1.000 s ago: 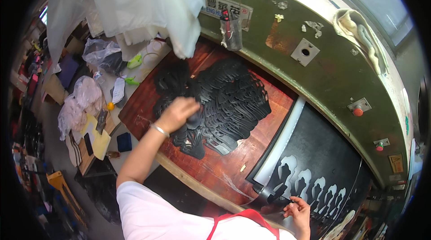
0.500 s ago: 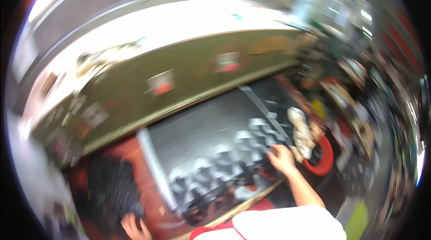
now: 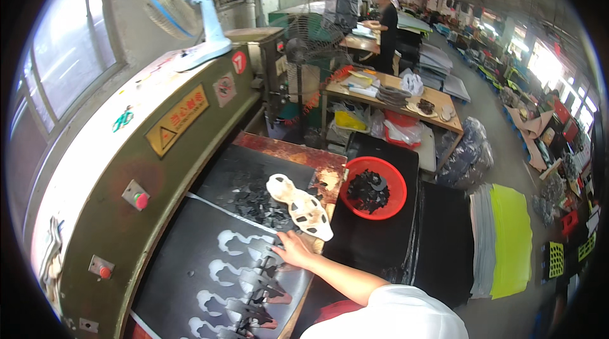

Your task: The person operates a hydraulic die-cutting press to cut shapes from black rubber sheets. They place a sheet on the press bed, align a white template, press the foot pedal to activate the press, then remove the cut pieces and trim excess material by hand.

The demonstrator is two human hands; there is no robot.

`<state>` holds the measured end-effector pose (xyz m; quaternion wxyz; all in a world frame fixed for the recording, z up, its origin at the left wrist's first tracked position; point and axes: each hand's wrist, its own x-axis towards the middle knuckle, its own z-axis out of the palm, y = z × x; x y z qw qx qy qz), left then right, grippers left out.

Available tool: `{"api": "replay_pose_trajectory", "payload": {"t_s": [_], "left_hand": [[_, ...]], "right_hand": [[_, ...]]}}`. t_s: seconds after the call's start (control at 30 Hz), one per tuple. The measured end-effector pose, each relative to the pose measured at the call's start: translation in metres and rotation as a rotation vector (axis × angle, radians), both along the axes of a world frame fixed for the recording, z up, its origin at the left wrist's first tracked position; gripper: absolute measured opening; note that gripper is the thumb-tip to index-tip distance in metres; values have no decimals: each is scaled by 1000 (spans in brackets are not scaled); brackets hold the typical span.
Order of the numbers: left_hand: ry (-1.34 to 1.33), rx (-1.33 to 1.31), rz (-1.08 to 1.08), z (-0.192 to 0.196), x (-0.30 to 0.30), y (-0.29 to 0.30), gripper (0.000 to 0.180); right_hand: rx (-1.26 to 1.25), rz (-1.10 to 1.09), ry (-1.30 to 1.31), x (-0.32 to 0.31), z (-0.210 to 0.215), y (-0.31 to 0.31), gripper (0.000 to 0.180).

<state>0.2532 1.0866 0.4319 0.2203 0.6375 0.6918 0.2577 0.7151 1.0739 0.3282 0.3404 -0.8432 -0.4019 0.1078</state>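
My right hand (image 3: 294,250) reaches over the black sheet (image 3: 184,250) on the machine bed. Its thumb and fingers are apart and touch the sheet near its right end, beside a row of curved cut-out shapes (image 3: 219,269) with pale grey showing through. Whether the fingertips pinch the sheet's edge is hard to see. Just beyond the hand lies a cream-coloured, sole-like piece (image 3: 298,204) with dark openings, next to loose black scraps (image 3: 257,202). My left hand is out of view.
A green press beam (image 3: 171,167) with red buttons spans the left, a blue fan (image 3: 212,28) on top. To the right stand a red basin (image 3: 398,194) of black scraps and stacked yellow-green sheets (image 3: 510,237). Farther off are a cluttered table (image 3: 444,117) and a person (image 3: 387,28).
The view has swung to the right and steadied from a blur. My left hand, earlier by a dark pile at the lower left, has left the picture. My right hand stays near the sheet's right end.
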Motion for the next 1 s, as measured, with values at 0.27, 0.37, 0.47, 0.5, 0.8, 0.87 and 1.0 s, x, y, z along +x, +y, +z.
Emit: {"api": "replay_pose_trajectory", "payload": {"t_s": [0.27, 0.37, 0.47, 0.5, 0.8, 0.87, 1.0], "left_hand": [[-19, 39, 263, -41, -21, 20, 37], [97, 100, 255, -59, -33, 32, 37], [185, 154, 256, -71, -41, 39, 37], [207, 169, 254, -74, -43, 42, 37], [325, 286, 227, -110, -65, 68, 37], [346, 304, 223, -112, -64, 64, 37], [421, 344, 200, -117, -53, 56, 35]], "right_hand": [[181, 178, 138, 1, 11, -39, 37], [198, 177, 223, 7, 18, -87, 36], [179, 179, 170, 25, 23, -103, 39], [145, 175, 134, 35, 23, -101, 41], [59, 109, -160, 114, 2, -56, 77], [104, 151, -182, 115, 4, -55, 82], [-133, 174, -214, 117, 12, -57, 94]]}}
